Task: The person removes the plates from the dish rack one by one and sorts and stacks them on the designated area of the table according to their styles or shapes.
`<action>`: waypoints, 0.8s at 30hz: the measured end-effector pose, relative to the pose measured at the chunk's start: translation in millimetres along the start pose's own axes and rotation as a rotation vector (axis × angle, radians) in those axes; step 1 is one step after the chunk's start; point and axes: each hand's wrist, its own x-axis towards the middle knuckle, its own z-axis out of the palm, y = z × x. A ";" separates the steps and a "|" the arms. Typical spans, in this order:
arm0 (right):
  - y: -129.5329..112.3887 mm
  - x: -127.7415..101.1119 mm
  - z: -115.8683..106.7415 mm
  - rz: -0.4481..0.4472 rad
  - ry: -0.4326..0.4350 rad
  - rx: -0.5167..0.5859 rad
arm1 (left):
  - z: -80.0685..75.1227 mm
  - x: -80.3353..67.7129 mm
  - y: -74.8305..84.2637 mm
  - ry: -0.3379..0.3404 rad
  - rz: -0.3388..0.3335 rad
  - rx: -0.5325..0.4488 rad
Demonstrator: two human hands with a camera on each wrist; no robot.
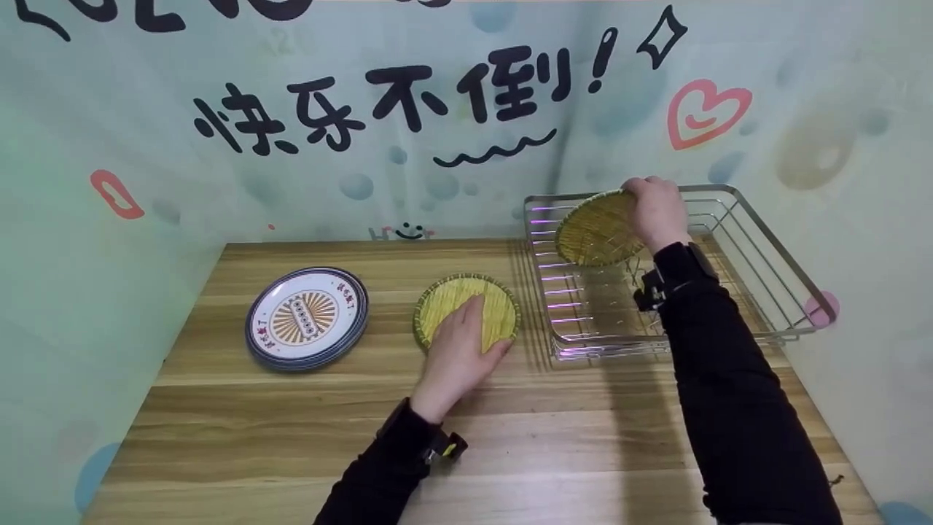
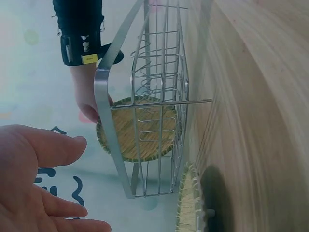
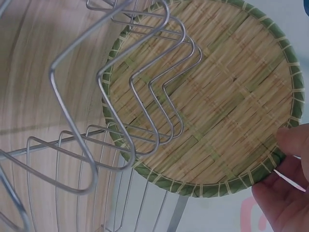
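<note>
Woven bamboo tray [image 1: 598, 232] upper right – pinched upright in wire rack [image 1: 758, 240] by right hand [image 1: 656, 208] – left hand [image 1: 459, 350] flat, fingers straight, on second tray [image 1: 455, 295].

Woven bamboo tray [image 1: 596, 230], round, green-edged: upright on edge inside wire dish rack [image 1: 758, 240], held at rim. Second woven bamboo tray [image 1: 455, 295], same make: flat on wooden counter [image 1: 291, 430], left of rack.

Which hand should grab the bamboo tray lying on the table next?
Probably the left hand: it already rests flat on the woven tray on the table. The right hand is busy holding another woven tray upright in the wire rack.
</note>
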 end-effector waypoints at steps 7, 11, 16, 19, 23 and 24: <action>2.9 -0.4 -1.0 -0.009 0.006 0.019 | -2.4 1.9 1.3 0.010 0.004 -0.011; 2.5 -2.0 -2.3 0.029 -0.021 0.015 | -2.3 2.8 2.7 0.020 0.009 -0.021; 1.6 -3.7 -6.0 0.082 -0.047 0.016 | -2.9 4.0 4.4 0.033 0.024 -0.029; 1.5 -3.3 -8.2 0.089 -0.022 0.024 | -3.2 4.5 4.7 0.037 0.024 -0.026; 1.1 -1.9 -10.5 0.069 0.034 0.028 | -2.8 4.8 4.6 0.041 0.019 -0.026; 1.2 -1.5 -10.9 0.067 0.048 0.031 | -2.7 5.1 4.6 0.043 0.018 -0.029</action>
